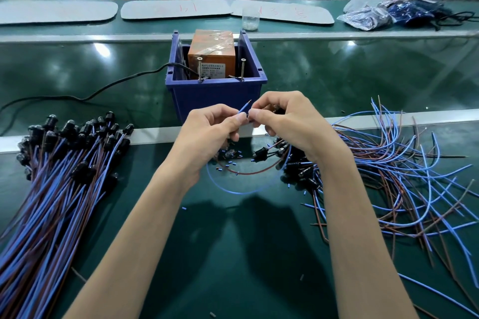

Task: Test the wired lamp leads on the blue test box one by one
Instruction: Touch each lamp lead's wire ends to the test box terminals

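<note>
Two bare hands meet at the centre of the view, over a glossy dark green bench mat (233, 254). The left hand (215, 127) has its fingers curled in, with thumb and forefinger pinching the end of a thin blue lead (245, 107). The right hand (287, 119), fingers also curled tight, pinches the same lead just beside the left fingertips. A short bare copper tip sticks up past both pinches. The lead's blue loop (233, 190) and a brown loop (248, 172) sag below the hands onto the mat.

At twelve o'clock from the hands, just beyond them, stands the blue test box (215, 96), a square open-topped plastic bin. Inside it sits an orange block (212, 52) wrapped in shiny tape. Two upright metal screws (199, 70) stand at the box's near rim. A black cable (103, 90) runs out of the box towards nine o'clock.

At eight o'clock lies a neat bundle (57, 176) of blue and brown leads with black lamp heads at its far end. At four o'clock sprawls a loose tangle (401, 176) of the same leads. Small blue insulation scraps (229, 162) dot the mat under the hands. A clear plastic cup (251, 18) stands far off at twelve o'clock.
</note>
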